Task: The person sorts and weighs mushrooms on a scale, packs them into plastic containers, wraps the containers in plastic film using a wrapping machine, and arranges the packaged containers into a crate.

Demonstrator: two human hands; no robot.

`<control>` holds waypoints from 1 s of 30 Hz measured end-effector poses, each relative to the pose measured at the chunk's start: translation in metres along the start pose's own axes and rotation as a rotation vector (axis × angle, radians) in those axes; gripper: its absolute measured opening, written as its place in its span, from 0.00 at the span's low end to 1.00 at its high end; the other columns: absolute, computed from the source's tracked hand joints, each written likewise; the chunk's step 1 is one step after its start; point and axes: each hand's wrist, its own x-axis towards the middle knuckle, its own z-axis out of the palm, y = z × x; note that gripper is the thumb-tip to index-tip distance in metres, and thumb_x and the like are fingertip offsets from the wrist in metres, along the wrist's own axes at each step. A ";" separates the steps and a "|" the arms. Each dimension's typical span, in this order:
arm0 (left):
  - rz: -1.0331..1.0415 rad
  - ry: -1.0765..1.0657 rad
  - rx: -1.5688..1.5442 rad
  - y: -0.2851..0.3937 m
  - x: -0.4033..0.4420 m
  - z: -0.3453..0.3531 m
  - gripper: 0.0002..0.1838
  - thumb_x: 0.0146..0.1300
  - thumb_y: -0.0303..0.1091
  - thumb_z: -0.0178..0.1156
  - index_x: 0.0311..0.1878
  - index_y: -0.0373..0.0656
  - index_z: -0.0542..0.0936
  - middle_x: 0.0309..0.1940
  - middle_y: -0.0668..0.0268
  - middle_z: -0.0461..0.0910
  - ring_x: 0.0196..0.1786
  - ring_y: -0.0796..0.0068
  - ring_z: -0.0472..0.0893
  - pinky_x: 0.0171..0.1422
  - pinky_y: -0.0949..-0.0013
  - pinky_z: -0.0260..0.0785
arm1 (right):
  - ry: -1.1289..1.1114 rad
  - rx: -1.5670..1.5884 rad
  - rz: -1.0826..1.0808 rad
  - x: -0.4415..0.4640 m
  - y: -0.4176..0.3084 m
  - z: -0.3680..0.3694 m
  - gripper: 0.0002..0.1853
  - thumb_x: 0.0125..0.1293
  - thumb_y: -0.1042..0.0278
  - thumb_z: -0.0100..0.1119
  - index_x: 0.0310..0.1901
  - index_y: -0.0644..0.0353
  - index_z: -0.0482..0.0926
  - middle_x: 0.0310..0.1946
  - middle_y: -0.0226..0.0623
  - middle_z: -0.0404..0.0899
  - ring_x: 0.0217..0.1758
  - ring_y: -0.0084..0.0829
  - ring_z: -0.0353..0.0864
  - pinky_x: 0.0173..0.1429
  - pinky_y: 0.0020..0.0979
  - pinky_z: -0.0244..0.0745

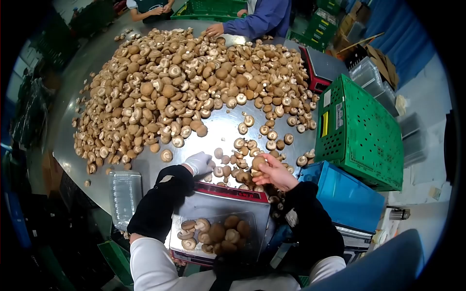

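Observation:
My right hand (275, 174), bare, pinches a shiitake mushroom (257, 164) between thumb and fingers above the near part of the table. My left hand (199, 163), in a white glove, is low over the tabletop beside several loose mushrooms (219, 171). Its fingers are curled together, and whatever they may hold is hidden. Just in front of my body stands a scale (194, 200) with a red display edge. On it lies a clear plastic tray (213, 216) containing several brown mushrooms (218, 232).
A large mushroom heap (160, 92) covers much of the metal table (73, 145). Left of my arm is another clear tray (125, 194). A green crate (361, 131) and a blue bin (344, 194) stand at the right. Across the table, a co-worker's hand (215, 30) touches the heap.

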 end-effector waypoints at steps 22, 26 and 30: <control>0.096 -0.040 -1.134 0.074 -0.250 0.001 0.26 0.57 0.25 0.62 0.60 0.40 0.70 0.49 0.66 0.74 0.35 0.86 0.74 0.39 0.81 0.69 | -0.013 -0.495 -0.399 -0.120 0.060 0.088 0.16 0.60 0.77 0.58 0.50 0.64 0.71 0.37 0.28 0.75 0.42 0.19 0.74 0.49 0.22 0.69; 0.145 0.415 -0.568 0.089 -0.278 0.038 0.26 0.44 0.26 0.69 0.51 0.45 0.74 0.45 0.65 0.74 0.33 0.72 0.78 0.35 0.74 0.71 | -0.015 -0.975 -0.646 -0.117 0.074 0.108 0.16 0.57 0.68 0.61 0.47 0.61 0.75 0.40 0.40 0.75 0.49 0.39 0.71 0.55 0.34 0.65; 0.085 0.591 -0.181 0.093 -0.280 0.065 0.28 0.44 0.30 0.70 0.53 0.48 0.74 0.47 0.65 0.73 0.35 0.67 0.78 0.36 0.70 0.73 | 0.075 -1.239 -0.714 -0.104 0.094 0.113 0.15 0.58 0.62 0.59 0.47 0.57 0.77 0.47 0.41 0.71 0.53 0.44 0.65 0.57 0.39 0.60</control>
